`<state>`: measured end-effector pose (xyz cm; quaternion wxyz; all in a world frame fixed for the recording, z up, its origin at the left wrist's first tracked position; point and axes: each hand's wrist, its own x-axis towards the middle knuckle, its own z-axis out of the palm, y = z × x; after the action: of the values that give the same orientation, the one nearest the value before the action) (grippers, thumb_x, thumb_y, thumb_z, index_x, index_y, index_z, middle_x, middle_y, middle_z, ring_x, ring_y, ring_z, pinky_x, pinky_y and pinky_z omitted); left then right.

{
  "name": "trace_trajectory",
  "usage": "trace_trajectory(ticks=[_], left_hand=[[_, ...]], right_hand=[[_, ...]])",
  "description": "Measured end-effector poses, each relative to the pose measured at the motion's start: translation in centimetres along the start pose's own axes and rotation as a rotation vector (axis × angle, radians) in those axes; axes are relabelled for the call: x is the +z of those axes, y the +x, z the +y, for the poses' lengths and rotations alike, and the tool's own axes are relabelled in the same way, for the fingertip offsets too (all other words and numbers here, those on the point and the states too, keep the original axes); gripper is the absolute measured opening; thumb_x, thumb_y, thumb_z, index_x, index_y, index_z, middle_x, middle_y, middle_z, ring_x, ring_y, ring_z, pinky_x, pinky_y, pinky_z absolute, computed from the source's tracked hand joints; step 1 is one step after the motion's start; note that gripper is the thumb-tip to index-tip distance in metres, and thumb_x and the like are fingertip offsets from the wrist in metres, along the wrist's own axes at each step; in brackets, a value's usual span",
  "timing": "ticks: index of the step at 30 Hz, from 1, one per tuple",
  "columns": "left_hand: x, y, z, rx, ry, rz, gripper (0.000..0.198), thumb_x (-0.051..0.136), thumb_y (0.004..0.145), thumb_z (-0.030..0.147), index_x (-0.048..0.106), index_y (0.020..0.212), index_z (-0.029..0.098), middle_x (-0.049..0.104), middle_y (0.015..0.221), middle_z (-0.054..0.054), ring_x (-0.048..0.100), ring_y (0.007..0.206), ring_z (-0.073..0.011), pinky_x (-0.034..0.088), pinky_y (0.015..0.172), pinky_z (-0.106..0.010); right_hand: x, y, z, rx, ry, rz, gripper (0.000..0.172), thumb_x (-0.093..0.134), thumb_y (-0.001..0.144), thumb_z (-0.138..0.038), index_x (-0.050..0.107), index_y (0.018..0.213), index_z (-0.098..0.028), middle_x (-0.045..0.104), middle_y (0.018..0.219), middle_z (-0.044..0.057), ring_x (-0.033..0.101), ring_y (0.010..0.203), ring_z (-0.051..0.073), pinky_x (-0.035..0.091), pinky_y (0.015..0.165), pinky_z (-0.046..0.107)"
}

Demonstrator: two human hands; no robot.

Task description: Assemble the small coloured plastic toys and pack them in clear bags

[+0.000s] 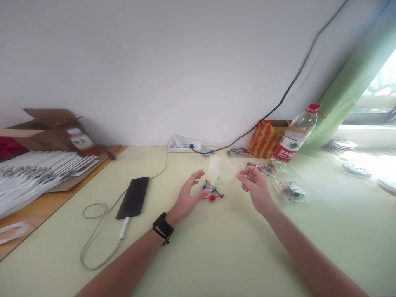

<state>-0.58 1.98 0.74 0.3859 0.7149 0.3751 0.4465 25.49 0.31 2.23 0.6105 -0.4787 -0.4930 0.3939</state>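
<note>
My left hand (189, 194), with a black watch on the wrist, is open, thumb and fingers apart, over the left side of some small parts on the table. Among these lie a red arrow-tipped pointer (212, 198) with a round disc, plus black and blue pieces. A clear plastic bag (221, 167) stands behind them, faint against the table. My right hand (255, 185) is closed in a pinch at the bag's right edge. A thin white stick (257, 164) shows above its fingers; I cannot tell whether it is held.
Bagged small parts (292, 192) lie to the right, near a large water bottle (292, 138) and a striped bag (264, 138). Glasses (238, 152) and a power strip (182, 146) sit by the wall. A phone (133, 198) with cable is left; white discs (355, 169) lie far right.
</note>
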Motion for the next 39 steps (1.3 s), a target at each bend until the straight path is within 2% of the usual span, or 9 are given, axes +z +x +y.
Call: trace_trajectory(ticks=[7, 10, 16, 19, 24, 27, 29, 35, 39], left_hand=[[-0.2, 0.6, 0.4, -0.231, -0.319, -0.009, 0.052, 0.084, 0.083, 0.048, 0.071, 0.123, 0.017, 0.08, 0.109, -0.012, 0.074, 0.106, -0.0281, 0.057, 0.093, -0.039], [-0.1, 0.6, 0.5, -0.254, -0.337, 0.001, 0.039, 0.085, 0.083, 0.042, 0.076, 0.11, 0.017, 0.081, 0.092, -0.008, 0.076, 0.091, -0.0249, 0.057, 0.087, -0.037], [-0.4, 0.7, 0.3, -0.271, -0.393, 0.011, 0.02, 0.073, 0.086, 0.034, 0.079, 0.09, 0.016, 0.079, 0.083, -0.008, 0.072, 0.08, -0.0227, 0.056, 0.08, -0.036], [-0.7, 0.8, 0.3, -0.238, -0.48, -0.033, 0.036, 0.061, 0.092, 0.044, 0.077, 0.075, 0.015, 0.076, 0.08, -0.011, 0.071, 0.079, -0.0242, 0.055, 0.078, -0.036], [-0.7, 0.5, 0.9, -0.291, -0.53, -0.249, 0.054, 0.058, 0.096, 0.065, 0.08, 0.102, 0.015, 0.077, 0.091, -0.012, 0.07, 0.078, -0.0215, 0.054, 0.072, -0.033], [-0.1, 0.0, 1.5, -0.304, -0.415, -0.4, 0.042, 0.073, 0.091, 0.057, 0.079, 0.097, 0.015, 0.074, 0.081, -0.008, 0.065, 0.067, -0.0165, 0.049, 0.062, -0.028], [0.2, -0.2, 1.7, -0.302, -0.352, -0.393, 0.034, 0.08, 0.088, 0.049, 0.078, 0.087, 0.015, 0.071, 0.073, -0.005, 0.058, 0.058, -0.013, 0.044, 0.056, -0.026], [-0.4, 0.2, 1.3, -0.245, -0.432, -0.149, 0.027, 0.082, 0.086, 0.035, 0.068, 0.072, 0.017, 0.063, 0.062, 0.0, 0.055, 0.056, -0.0115, 0.044, 0.058, -0.025], [-0.6, 0.1, 1.7, -0.237, -0.465, -0.238, 0.018, 0.081, 0.087, 0.033, 0.076, 0.093, 0.018, 0.072, 0.076, -0.003, 0.062, 0.066, -0.0141, 0.048, 0.064, -0.027]], right_hand=[[1.3, -1.2, 0.0, 0.077, -0.022, -0.194, 0.06, 0.086, 0.075, -0.063, 0.061, 0.117, -0.028, 0.064, 0.087, 0.0, 0.049, 0.064, 0.015, 0.034, 0.054, 0.028], [1.3, -1.4, 0.1, 0.083, -0.07, -0.219, 0.053, 0.079, 0.08, -0.07, 0.068, 0.1, -0.023, 0.067, 0.083, 0.005, 0.056, 0.07, 0.019, 0.035, 0.055, 0.029], [0.2, -0.7, 0.0, 0.067, -0.069, -0.158, 0.05, 0.074, 0.085, -0.071, 0.067, 0.081, -0.022, 0.066, 0.077, 0.004, 0.041, 0.057, 0.014, 0.031, 0.052, 0.03], [-0.4, -0.6, -0.6, 0.094, -0.012, -0.255, 0.049, 0.076, 0.085, -0.067, 0.061, 0.072, -0.022, 0.059, 0.069, 0.001, 0.043, 0.058, 0.014, 0.035, 0.054, 0.029], [-0.3, -1.6, -1.3, 0.276, -0.066, -0.621, 0.044, 0.078, 0.085, -0.063, 0.067, 0.081, -0.021, 0.051, 0.057, -0.005, 0.037, 0.047, 0.01, 0.025, 0.046, 0.026], [0.2, -2.1, -1.3, 0.275, -0.106, -0.677, 0.044, 0.08, 0.084, -0.063, 0.07, 0.086, -0.02, 0.049, 0.055, -0.006, 0.034, 0.046, 0.009, 0.024, 0.045, 0.025], [0.4, -2.1, -1.2, 0.264, -0.092, -0.664, 0.045, 0.083, 0.081, -0.063, 0.072, 0.09, -0.02, 0.048, 0.056, -0.006, 0.036, 0.048, 0.009, 0.026, 0.046, 0.025], [0.0, -1.2, -0.9, 0.22, -0.061, -0.518, 0.042, 0.087, 0.077, -0.058, 0.075, 0.088, -0.02, 0.055, 0.067, -0.001, 0.044, 0.058, 0.012, 0.036, 0.05, 0.026], [-0.2, -1.1, -0.9, 0.22, -0.058, -0.561, 0.04, 0.086, 0.079, -0.058, 0.074, 0.085, -0.02, 0.056, 0.07, -0.001, 0.045, 0.058, 0.012, 0.038, 0.052, 0.028]])
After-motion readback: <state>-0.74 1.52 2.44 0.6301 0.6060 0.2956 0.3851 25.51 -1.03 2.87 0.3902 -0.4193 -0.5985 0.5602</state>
